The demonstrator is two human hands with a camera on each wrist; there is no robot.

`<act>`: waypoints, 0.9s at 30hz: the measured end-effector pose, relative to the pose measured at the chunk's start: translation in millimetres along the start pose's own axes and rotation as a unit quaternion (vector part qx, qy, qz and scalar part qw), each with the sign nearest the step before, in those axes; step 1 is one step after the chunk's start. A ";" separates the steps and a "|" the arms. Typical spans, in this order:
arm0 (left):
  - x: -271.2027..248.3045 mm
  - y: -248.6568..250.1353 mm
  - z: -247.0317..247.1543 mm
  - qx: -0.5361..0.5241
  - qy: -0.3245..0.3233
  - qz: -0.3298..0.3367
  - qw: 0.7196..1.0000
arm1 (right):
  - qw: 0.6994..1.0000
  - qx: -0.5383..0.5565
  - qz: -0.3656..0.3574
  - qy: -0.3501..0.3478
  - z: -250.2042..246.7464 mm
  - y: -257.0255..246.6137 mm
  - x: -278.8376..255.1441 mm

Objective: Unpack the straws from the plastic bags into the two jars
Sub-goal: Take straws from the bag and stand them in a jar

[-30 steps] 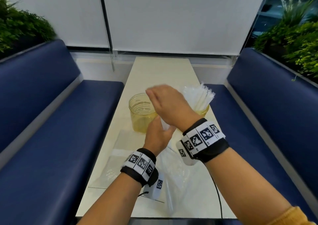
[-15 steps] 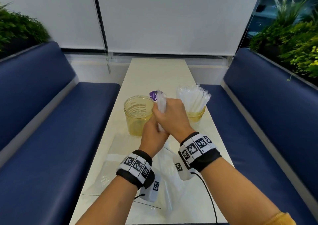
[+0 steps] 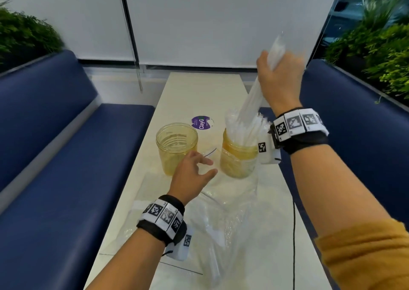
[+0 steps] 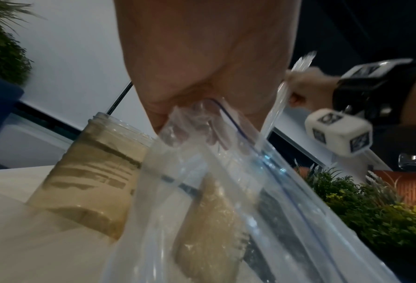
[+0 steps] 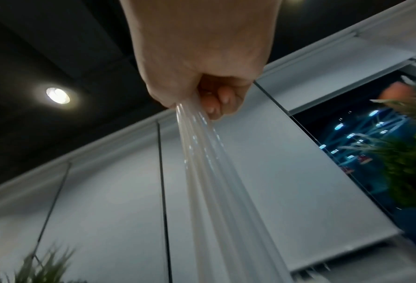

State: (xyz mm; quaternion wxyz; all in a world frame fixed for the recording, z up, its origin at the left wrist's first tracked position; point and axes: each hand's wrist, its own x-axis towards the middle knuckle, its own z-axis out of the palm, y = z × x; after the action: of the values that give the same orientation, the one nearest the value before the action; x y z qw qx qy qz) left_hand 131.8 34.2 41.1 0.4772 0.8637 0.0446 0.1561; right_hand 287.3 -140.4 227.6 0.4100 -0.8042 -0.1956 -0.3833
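The right hand (image 3: 280,77), raised above the table (image 3: 200,94), is closed in a fist around a bundle of clear straws (image 3: 252,99). Their lower ends slant down toward the right jar (image 3: 238,156), which is already crowded with straws. The left jar (image 3: 176,148) looks empty. The left hand (image 3: 192,172) hovers between the jars with fingers spread; the wrist view shows it touching the mouth of a bag (image 4: 226,172). To do this well, probably keep the bundle tight, aim the ends inside a rim, and let go only once they are well in. The empty jar likely has more room.
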 end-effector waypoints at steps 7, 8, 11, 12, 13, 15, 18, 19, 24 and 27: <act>3.7 4.6 -4.4 0.009 -0.004 0.006 1.000 | 0.976 -0.143 0.099 -0.128 49.2 60.3 -51.6; 3.6 3.9 -5.0 0.008 -0.004 0.008 1.000 | 0.970 -0.158 0.113 -0.146 52.8 64.4 -60.3; 3.1 0.3 -6.6 0.006 -0.001 0.009 1.000 | 0.957 -0.174 0.140 -0.185 57.2 70.3 -80.1; 3.1 -0.6 -6.5 0.005 0.000 0.008 1.000 | 0.951 -0.179 0.150 -0.200 59.1 73.1 -84.1; 2.6 -1.0 -6.7 0.005 0.000 0.006 1.000 | 0.947 -0.184 0.161 -0.211 60.1 74.9 -86.7; 2.6 -1.1 -6.9 0.005 0.002 0.006 1.000 | 0.945 -0.180 0.174 -0.208 62.7 78.7 -88.4; 3.1 0.7 -9.1 0.002 0.006 0.011 1.000 | 0.963 -0.130 0.182 -0.148 62.8 77.4 -79.9; 3.1 1.7 -10.0 0.004 0.007 0.013 1.000 | 0.971 -0.119 0.167 -0.122 62.5 75.3 -74.1; 0.0 5.7 -14.4 -0.001 0.011 0.012 1.000 | 0.981 -0.149 -0.006 -0.120 75.4 69.9 -41.5; -2.8 6.3 -18.1 0.004 0.009 0.010 1.000 | 0.945 -0.259 -0.007 -0.198 91.2 78.2 -36.5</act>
State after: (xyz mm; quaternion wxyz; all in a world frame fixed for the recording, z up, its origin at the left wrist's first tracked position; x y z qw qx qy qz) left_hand 123.0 44.9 54.7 0.4720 0.8644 0.0404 0.1685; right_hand 355.1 -112.6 125.7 0.1378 -0.9410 -0.1725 -0.2566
